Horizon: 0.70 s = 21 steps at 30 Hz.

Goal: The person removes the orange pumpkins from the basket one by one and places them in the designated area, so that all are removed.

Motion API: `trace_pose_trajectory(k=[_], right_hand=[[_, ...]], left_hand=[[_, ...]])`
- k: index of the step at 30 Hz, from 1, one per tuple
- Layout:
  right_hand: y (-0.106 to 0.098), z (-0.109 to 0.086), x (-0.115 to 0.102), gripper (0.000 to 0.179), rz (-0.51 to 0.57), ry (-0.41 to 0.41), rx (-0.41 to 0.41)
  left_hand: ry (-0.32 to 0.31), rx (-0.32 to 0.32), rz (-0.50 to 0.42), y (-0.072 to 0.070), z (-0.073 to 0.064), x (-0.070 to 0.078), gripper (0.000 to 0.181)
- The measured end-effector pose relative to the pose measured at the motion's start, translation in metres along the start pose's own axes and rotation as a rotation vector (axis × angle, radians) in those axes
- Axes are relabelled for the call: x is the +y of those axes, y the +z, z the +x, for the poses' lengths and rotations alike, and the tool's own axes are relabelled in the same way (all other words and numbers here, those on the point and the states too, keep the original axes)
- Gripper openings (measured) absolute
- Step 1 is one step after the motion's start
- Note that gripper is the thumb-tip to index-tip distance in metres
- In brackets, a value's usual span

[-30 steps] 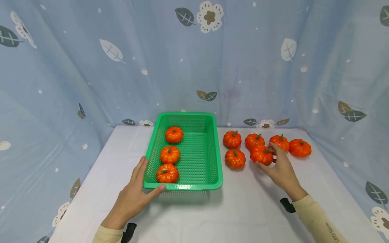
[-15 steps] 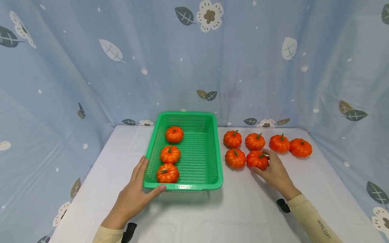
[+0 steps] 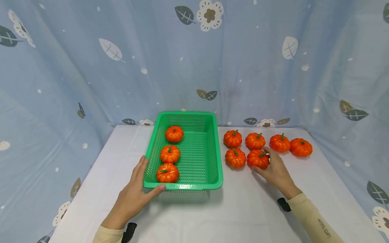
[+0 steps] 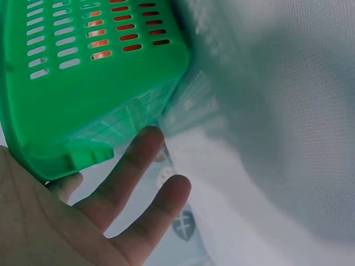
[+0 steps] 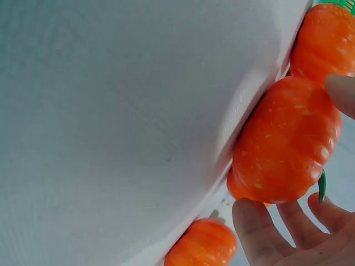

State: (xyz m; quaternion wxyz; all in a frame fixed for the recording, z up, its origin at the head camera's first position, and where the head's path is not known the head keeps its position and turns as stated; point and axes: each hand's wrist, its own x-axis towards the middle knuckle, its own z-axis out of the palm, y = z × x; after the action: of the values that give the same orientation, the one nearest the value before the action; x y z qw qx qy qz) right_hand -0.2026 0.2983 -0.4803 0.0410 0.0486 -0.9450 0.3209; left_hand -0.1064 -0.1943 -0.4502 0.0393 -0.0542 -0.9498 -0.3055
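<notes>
In the head view my left hand (image 3: 130,199) lies at the near left corner of a green plastic basket (image 3: 218,158). Its thumb rests along the front rim and its fingers lie by the left side, fairly straight in the left wrist view. Three small orange pumpkins line the basket's left side: one at the far end (image 3: 174,134), one midway (image 3: 170,154) and one near the front (image 3: 167,173). Over on the right, my right hand (image 3: 278,175) holds another pumpkin (image 3: 257,160) between thumb and fingers. This pumpkin (image 5: 288,141) sits on the white table in the right wrist view.
Beside the held pumpkin is a second front-row pumpkin (image 3: 235,158). Behind them a back row holds several more, from the leftmost pumpkin (image 3: 232,139) to the rightmost pumpkin (image 3: 301,147). A blue patterned curtain (image 3: 194,60) hangs around the white table (image 3: 243,212).
My right hand has brought its pumpkin down and left onto the table, beside the other front-row pumpkin; in the last half second it barely moved. My left hand and the basket stayed put.
</notes>
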Motion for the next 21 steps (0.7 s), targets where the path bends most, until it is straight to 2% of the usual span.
trace_pose_trajectory(k=[4, 8, 12, 17, 21], right_hand=[[-0.004, -0.001, -0.003, 0.096, -0.009, 0.013, 0.010], [-0.007, -0.003, -0.007, 0.090, -0.005, -0.014, 0.063], [-0.005, -0.006, -0.010, 0.080, 0.020, -0.081, 0.152], [-0.002, -0.006, -0.018, 0.073, 0.072, -0.202, 0.265], [-0.001, -0.006, -0.032, 0.071, 0.111, -0.268, 0.287]], left_hand=[[-0.003, 0.001, -0.002, 0.000, -0.001, 0.001, 0.107], [-0.003, 0.002, -0.003, 0.000, 0.000, 0.001, 0.107], [-0.004, 0.000, -0.003, 0.000, 0.000, 0.001, 0.107], [-0.003, 0.003, -0.007, 0.000, 0.000, 0.001, 0.106], [-0.007, 0.001, -0.008, 0.000, 0.000, 0.000, 0.106]])
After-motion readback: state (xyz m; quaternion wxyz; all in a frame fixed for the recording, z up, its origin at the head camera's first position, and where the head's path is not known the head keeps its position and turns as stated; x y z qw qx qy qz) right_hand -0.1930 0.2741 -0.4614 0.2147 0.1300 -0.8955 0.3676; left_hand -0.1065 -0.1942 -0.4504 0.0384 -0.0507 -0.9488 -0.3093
